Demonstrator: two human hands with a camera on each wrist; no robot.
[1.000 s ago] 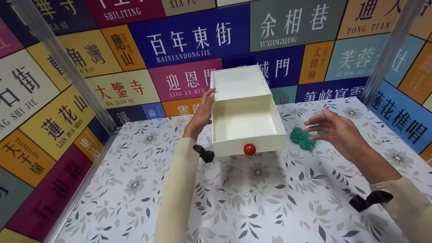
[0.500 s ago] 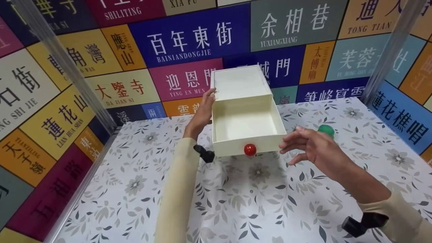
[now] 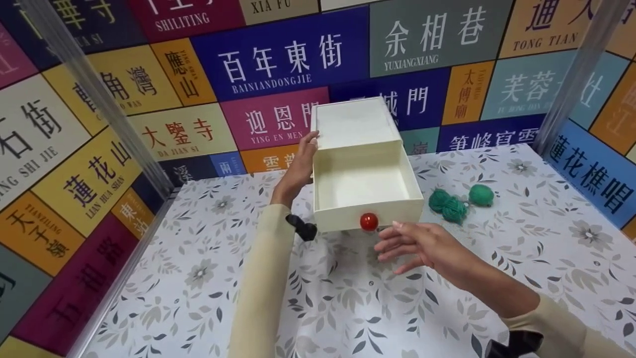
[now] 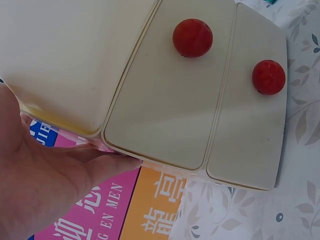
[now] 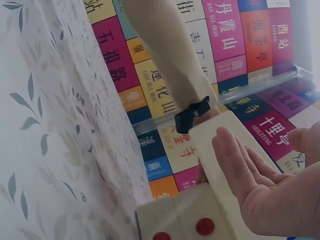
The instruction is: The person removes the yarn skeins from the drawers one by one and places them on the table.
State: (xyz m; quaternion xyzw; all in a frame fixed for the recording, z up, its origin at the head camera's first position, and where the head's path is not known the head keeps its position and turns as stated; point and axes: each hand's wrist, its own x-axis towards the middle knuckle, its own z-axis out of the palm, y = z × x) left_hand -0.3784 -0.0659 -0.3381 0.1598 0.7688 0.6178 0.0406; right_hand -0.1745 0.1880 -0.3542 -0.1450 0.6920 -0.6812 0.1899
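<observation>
A white cabinet of small drawers stands near the back of the table, its top drawer pulled out with a bare inside. A round red knob sits on that drawer's front. In the left wrist view, two closed drawers below carry red knobs too. My left hand rests against the cabinet's left side, fingers extended along it. In front of the open drawer, just below and right of its knob, my right hand hovers with fingers loosely spread, holding nothing.
To the right of the cabinet lie balls of dark green yarn and a lighter green ball. A floral cloth covers the table. Printed panels form walls behind and at the sides, with clear posts at the corners.
My right hand has swept left and toward the front edge, from beside the green yarn to near the drawer's knob, uncovering the yarn and ball. My left hand stays put.
</observation>
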